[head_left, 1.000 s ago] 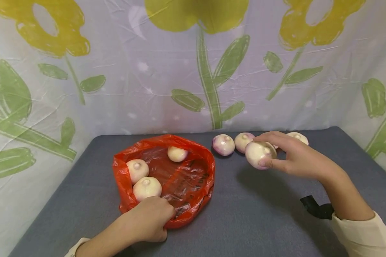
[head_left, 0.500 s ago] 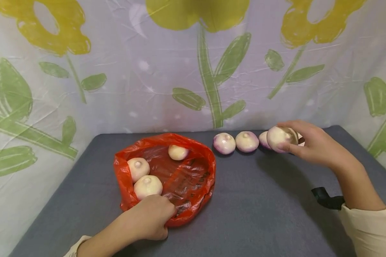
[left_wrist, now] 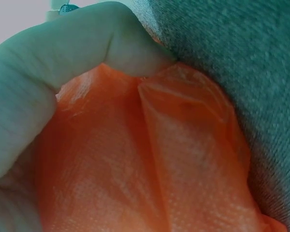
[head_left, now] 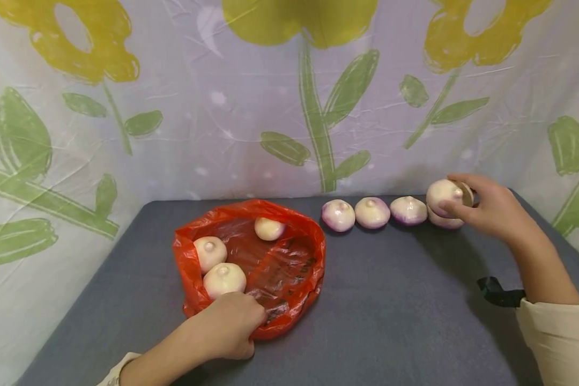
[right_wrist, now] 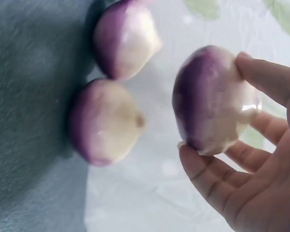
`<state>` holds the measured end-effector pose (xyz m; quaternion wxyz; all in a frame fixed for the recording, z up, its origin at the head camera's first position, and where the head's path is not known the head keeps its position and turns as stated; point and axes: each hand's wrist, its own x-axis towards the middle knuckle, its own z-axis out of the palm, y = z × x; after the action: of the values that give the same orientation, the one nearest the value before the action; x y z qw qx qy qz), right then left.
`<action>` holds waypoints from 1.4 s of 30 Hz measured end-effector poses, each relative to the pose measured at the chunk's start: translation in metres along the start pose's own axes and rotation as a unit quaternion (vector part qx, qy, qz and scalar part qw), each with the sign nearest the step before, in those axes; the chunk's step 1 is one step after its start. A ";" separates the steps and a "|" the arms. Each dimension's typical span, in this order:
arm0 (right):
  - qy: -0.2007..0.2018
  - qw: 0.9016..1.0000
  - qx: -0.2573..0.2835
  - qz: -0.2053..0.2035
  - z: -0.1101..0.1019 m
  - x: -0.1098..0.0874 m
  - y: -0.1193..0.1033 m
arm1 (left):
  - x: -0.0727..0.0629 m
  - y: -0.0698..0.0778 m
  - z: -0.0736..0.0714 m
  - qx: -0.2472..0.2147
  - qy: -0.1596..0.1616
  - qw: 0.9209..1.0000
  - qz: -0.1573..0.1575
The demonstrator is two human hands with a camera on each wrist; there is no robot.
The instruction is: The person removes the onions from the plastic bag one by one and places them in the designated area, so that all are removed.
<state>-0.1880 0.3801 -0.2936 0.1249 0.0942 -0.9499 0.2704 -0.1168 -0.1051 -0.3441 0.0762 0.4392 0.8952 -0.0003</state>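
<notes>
My right hand [head_left: 494, 206] holds a purple-and-white turnip [right_wrist: 208, 104] between thumb and fingers, at the right end of a row of similar turnips. In the head view it overlaps the rightmost turnip [head_left: 446, 221] of that row. My left hand [head_left: 229, 326] grips the near rim of a red plastic bag [head_left: 293, 321]. In the left wrist view the thumb [left_wrist: 111, 43] bends over the thin red plastic. Inside the bag lie a front turnip [head_left: 224, 280], a left turnip [head_left: 210, 253] and a back turnip [head_left: 269, 229].
Along the back edge of the dark grey table [head_left: 366, 311] sit a left turnip [head_left: 338, 216], a second turnip [head_left: 372, 213] and a third turnip [head_left: 408, 210]. A flower-printed cloth [head_left: 212, 139] hangs behind. A black strap [head_left: 499, 294] sticks out by the right wrist.
My right hand has moved right and farther back with the turnip, past the row, uncovering the third turnip. The left hand has kept its grip on the bag rim.
</notes>
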 end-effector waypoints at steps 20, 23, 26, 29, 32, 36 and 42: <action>0.053 0.980 0.054 0.186 -0.009 -0.011 0.055 | 0.002 0.001 -0.001 0.004 0.006 1.000 0.002; 0.055 0.979 0.045 0.189 -0.008 -0.012 0.062 | 0.002 0.001 -0.001 0.004 0.008 1.000 0.004; 0.052 0.978 0.036 0.199 -0.007 -0.013 0.068 | 0.002 0.001 -0.001 0.002 0.008 1.000 0.005; 0.042 0.977 0.031 0.208 -0.006 -0.015 0.071 | 0.001 0.000 -0.001 0.000 0.007 1.000 0.005; 0.032 0.976 0.020 0.213 -0.005 -0.017 0.073 | 0.001 0.001 0.000 -0.002 0.004 1.000 0.003; 0.011 0.976 -0.009 0.218 -0.005 -0.018 0.074 | 0.000 0.001 0.001 0.000 0.006 1.000 0.004; -0.014 0.974 -0.027 0.223 -0.004 -0.016 0.079 | 0.000 0.000 0.002 0.005 0.014 1.000 0.008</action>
<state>-0.1914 0.4502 -0.3335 0.0507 -0.1197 -0.9556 0.2645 -0.1162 -0.1055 -0.3457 0.0610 0.4470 0.8925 0.0018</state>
